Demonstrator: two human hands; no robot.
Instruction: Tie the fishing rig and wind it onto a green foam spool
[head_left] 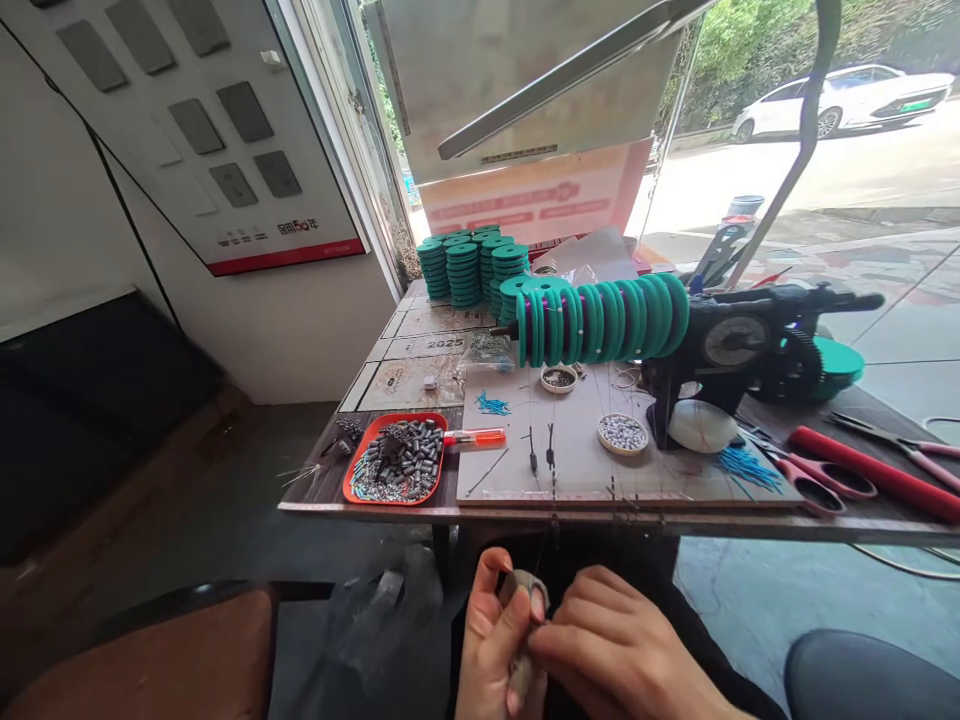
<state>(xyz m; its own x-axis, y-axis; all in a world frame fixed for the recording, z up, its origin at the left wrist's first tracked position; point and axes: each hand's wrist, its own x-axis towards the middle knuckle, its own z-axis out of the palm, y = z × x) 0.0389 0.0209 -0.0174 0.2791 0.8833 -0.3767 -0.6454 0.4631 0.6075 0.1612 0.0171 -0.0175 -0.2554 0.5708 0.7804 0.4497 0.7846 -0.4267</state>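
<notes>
Left hand (493, 640), fingers bent, meets the curled right hand (626, 640) below the table edge (412, 514); whether they pinch anything is unclear.

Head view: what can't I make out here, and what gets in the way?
All in the head view:
Whatever lies between the left hand and right hand: hidden by their own fingers.
Markings on the dial of the black machine: too small and blurred.
The rest of the dark seat at lower right: cut off by the picture's edge.
Contents of the plastic bag below the table: too dim and blurred.
</notes>
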